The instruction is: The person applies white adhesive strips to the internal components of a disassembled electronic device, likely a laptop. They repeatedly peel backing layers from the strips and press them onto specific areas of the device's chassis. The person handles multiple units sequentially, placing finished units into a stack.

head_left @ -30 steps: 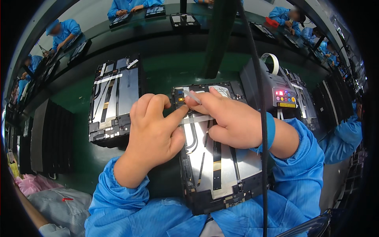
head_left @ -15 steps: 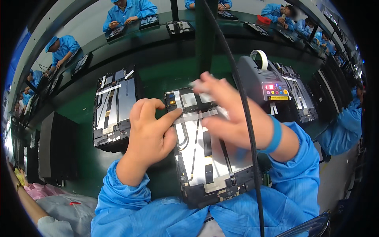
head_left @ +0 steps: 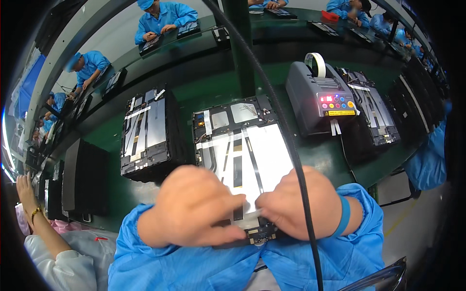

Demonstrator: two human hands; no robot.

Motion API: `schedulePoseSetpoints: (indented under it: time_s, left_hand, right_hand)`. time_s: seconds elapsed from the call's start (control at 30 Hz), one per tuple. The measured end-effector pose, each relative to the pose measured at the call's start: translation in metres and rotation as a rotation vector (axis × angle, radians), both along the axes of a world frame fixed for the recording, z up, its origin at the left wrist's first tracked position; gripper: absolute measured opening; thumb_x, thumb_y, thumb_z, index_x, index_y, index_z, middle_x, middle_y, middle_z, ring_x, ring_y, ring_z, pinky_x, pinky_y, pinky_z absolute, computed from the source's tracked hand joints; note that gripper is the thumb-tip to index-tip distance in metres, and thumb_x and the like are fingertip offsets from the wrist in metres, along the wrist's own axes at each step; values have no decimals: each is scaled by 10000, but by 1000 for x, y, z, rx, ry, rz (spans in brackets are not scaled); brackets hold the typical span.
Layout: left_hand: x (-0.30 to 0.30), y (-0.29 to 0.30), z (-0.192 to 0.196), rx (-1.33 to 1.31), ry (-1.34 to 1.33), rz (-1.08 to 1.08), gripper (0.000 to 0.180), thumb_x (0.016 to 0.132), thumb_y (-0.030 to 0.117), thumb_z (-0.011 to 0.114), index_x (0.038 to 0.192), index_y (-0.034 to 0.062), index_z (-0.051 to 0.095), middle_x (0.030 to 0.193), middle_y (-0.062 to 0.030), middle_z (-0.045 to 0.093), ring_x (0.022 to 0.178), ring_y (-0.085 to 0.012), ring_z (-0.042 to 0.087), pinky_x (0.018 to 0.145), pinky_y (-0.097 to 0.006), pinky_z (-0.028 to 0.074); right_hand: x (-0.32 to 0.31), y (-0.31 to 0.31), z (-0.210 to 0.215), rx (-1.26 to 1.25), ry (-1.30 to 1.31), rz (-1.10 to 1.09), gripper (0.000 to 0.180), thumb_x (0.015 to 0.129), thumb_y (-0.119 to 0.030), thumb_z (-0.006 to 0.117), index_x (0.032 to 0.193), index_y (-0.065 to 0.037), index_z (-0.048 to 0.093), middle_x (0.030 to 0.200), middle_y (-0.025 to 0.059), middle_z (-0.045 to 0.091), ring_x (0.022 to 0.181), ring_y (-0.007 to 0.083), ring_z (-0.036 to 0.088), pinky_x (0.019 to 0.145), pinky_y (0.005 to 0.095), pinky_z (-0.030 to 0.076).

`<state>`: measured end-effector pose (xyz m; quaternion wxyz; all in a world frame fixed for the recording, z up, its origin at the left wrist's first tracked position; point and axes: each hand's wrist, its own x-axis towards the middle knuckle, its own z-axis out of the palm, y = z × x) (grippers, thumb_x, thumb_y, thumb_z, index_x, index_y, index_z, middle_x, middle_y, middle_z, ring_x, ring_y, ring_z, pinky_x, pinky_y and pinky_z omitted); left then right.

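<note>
An open tablet (head_left: 242,145), back cover off and silver plates and white tape strips showing, lies on the green bench in front of me. Both hands have come to its near edge. My left hand (head_left: 194,208) curls over the lower left corner, thumb along the bottom edge, gripping the tablet. My right hand (head_left: 303,203) pinches a small pale tape strip (head_left: 257,212) against the tablet's lower edge, its fingertips nearly touching those of my left hand. The hands hide the tablet's lower part.
A grey tape dispenser (head_left: 315,99) with a tape roll (head_left: 315,63) stands at the right, and more open tablets (head_left: 374,114) lie beyond it. A stack of open tablets (head_left: 150,133) sits to the left. A black cable (head_left: 272,102) hangs across the view. Another person's arm (head_left: 34,208) is at the lower left.
Both hands have moved from the tablet's far top edge down to its near bottom edge. The tablet's upper part now shows uncovered.
</note>
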<state>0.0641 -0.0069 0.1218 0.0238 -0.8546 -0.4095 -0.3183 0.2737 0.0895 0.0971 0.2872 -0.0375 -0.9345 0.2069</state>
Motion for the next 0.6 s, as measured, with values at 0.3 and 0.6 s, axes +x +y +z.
schedulePoseSetpoints:
  time_s: [0.3, 0.6]
  left_hand:
    - [26, 12, 3, 184, 60, 17, 201, 640, 143, 759, 784, 42, 663, 655, -17, 557, 541, -170, 544, 445, -285, 359]
    - [27, 74, 20, -145, -45, 224, 305, 722, 159, 725, 997, 30, 690, 744, -87, 606, 649, -270, 577, 599, -339, 455]
  right_hand:
    - [27, 2, 6, -267, 151, -166, 185, 746, -161, 687, 893, -72, 618, 626, 32, 576, 550, 224, 558, 520, 321, 403]
    - [32, 41, -5, -316, 245, -373, 58, 789, -75, 638, 819, -51, 595, 722, 113, 600, 642, 305, 590, 573, 358, 466]
